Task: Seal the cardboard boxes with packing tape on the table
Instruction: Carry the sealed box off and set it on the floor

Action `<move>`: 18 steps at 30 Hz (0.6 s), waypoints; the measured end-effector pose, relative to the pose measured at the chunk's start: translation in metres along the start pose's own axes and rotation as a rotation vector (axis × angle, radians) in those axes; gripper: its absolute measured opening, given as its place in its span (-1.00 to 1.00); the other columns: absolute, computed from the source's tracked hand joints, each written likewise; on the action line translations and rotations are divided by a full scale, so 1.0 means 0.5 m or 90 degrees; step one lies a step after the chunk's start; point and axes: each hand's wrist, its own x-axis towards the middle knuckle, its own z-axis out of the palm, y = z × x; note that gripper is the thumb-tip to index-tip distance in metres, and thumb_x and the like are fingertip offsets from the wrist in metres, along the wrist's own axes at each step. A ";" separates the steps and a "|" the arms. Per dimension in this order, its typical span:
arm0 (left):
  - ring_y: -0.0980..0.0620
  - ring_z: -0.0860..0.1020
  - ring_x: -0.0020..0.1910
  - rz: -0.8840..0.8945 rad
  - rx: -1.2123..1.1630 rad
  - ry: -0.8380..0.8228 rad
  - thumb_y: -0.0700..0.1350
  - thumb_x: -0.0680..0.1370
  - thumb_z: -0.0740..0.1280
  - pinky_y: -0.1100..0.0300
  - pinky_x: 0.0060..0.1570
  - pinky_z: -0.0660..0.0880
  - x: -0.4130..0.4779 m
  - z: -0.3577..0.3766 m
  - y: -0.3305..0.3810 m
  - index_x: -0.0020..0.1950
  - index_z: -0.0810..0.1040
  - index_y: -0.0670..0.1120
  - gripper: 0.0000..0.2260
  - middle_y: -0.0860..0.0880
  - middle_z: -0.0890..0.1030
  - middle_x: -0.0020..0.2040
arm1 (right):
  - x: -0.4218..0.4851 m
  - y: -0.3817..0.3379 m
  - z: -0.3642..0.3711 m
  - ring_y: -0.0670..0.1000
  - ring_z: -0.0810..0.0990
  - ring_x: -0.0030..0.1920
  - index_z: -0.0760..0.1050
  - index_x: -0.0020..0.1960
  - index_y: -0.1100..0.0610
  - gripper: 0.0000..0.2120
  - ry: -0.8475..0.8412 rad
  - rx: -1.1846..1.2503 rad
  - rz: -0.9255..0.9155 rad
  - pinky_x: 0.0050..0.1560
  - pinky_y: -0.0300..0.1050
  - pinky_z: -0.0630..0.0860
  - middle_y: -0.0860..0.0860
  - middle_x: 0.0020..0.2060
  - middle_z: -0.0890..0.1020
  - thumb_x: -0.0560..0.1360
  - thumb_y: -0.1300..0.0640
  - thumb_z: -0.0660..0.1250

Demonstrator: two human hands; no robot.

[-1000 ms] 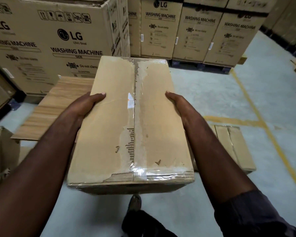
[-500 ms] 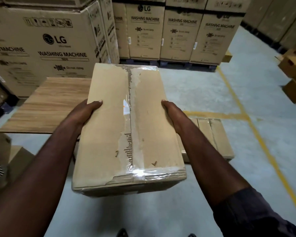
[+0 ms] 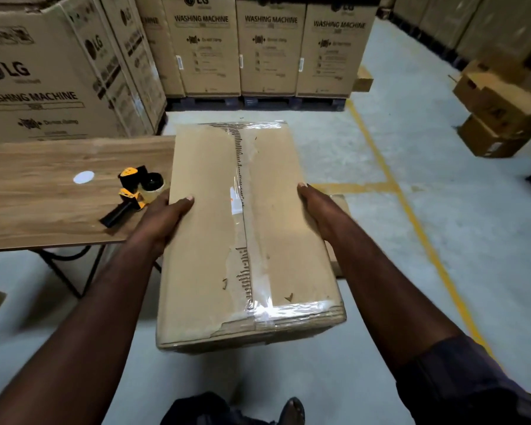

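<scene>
Hands: my left hand (image 3: 166,216) and right hand (image 3: 316,210) are set apart, clamped on the long sides of the cardboard box (image 3: 209,240), at its 9 and 3 o'clock, thumbs on top.
Box: carried in mid-view over the floor (image 3: 442,210); as far as I can judge, it is not resting on the surface.
Seam: packing tape (image 3: 242,210) runs down the centre seam and over both ends, with torn cardboard skin beside it.
Surface: wooden surface (image 3: 43,194) at 9 o'clock, with the tape dispenser (image 3: 135,194) just beside my left hand.
Risk: swinging left, I could clip the dispenser and knock it off. A side-only grip could also let the box slip.
Hidden: my fingers on the box's sides, its underside, and most of a flat carton (image 3: 343,202) at 3 o'clock behind my right arm.
</scene>
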 end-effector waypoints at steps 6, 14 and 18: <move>0.10 0.64 -0.06 0.032 0.060 -0.005 -0.13 0.66 0.29 0.22 -0.20 0.54 0.036 0.112 -0.002 0.38 0.47 -0.05 -0.72 -0.02 0.65 0.09 | 0.047 0.010 -0.101 0.05 0.58 0.03 0.59 0.07 0.10 -0.71 0.042 -0.012 0.042 0.12 -0.08 0.47 0.03 -0.02 0.64 0.58 -0.09 0.23; 0.02 0.65 0.06 0.046 0.114 -0.009 -0.08 0.63 0.33 0.02 0.15 0.58 0.205 0.170 -0.033 0.33 0.51 -0.08 -0.72 -0.03 0.65 0.17 | 0.175 0.004 -0.132 0.05 0.45 -0.07 0.51 0.12 0.26 -0.70 0.075 -0.033 0.058 -0.02 -0.06 0.38 0.12 -0.09 0.51 0.64 0.03 0.19; -0.02 0.61 0.17 0.050 0.145 -0.008 -0.01 0.60 0.35 -0.09 0.30 0.50 0.335 0.200 -0.052 0.40 0.47 -0.06 -0.62 -0.02 0.63 0.23 | 0.288 -0.009 -0.128 0.04 0.42 -0.08 0.52 0.13 0.35 -0.62 0.065 -0.068 0.068 -0.21 -0.08 0.29 0.08 -0.09 0.46 0.62 0.04 0.14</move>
